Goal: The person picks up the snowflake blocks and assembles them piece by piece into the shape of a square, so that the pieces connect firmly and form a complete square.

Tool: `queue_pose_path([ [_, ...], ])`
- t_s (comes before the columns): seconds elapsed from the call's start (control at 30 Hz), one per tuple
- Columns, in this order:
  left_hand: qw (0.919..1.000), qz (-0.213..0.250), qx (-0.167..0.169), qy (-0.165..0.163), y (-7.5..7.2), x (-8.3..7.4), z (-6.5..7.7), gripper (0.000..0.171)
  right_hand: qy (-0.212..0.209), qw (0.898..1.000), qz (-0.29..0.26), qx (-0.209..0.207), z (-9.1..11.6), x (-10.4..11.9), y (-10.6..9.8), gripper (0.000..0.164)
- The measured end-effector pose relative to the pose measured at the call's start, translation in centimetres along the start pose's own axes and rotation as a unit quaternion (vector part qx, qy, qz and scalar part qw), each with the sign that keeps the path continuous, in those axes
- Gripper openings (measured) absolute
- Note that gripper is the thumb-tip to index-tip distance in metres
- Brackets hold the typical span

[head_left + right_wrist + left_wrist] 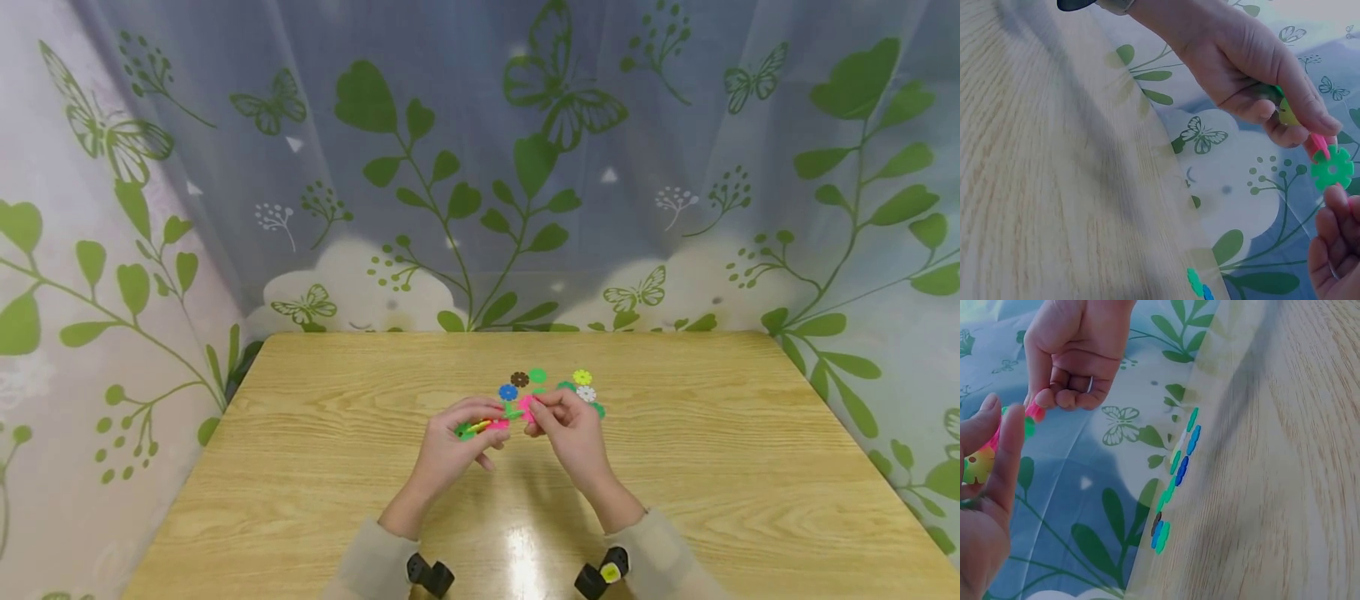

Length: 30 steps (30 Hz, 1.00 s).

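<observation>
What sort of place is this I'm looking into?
Probably a small curtained-off indoor tabletop workspace, perhaps set up for recording. A wood-grain table fills the foreground, leaf-and-butterfly printed curtains hang behind it and to both sides, and colourful notched discs lie on it.

The pink notched disc (528, 409) and the green notched disc (1332, 169) have one bright colour each. The flat brown disc (520, 379), the flat blue disc (508, 392) and the flat white disc (586, 393) are also plain. The yellowish-brown wooden table (300, 500) has wavy grain; the blue-grey fabric curtain (300, 196) bears a green leaf-and-butterfly print.
</observation>
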<state>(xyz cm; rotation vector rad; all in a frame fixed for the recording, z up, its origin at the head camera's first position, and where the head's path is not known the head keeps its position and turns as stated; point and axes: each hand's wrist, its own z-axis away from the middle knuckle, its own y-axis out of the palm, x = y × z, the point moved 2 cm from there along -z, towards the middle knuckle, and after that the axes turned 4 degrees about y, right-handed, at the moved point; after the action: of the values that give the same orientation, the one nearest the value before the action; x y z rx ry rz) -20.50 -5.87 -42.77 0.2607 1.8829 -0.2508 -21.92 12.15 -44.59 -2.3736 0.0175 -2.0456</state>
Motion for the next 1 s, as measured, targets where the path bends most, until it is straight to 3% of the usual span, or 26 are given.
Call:
queue_pose_path([
  [0.17, 0.9998, 0.014, 0.007, -0.013, 0.0, 0.2, 0.0, 0.021, 0.0, 1.0, -0.031, 0.001, 0.2, -0.1, 0.1, 0.016],
  [0.5, 0.9996, 0.026, 0.005, -0.006, -0.1, 0.0, 0.0, 0.011, -0.017, 0.998, -0.056, 0.019, 0.6, -0.2, 0.6, 0.02],
  [0.73, 0.9996, 0.023, -0.014, 0.0, -0.1, 1.5, -0.2, 0.021, -0.033, 0.998, -0.056, 0.022, 0.3, -0.1, 0.5, 0.023],
  [0.87, 0.9998, 0.016, -0.003, 0.009, -0.1, 2.5, -0.1, 0.027, -0.031, 0.998, -0.054, 0.022, -0.1, 0.0, 0.2, 0.024],
  [1.0, 0.9995, -0.021, 0.01, 0.023, -0.2, 2.9, 0.1, 0.033, -0.036, 0.997, -0.061, 0.026, -0.4, 0.0, 0.0, 0.023],
])
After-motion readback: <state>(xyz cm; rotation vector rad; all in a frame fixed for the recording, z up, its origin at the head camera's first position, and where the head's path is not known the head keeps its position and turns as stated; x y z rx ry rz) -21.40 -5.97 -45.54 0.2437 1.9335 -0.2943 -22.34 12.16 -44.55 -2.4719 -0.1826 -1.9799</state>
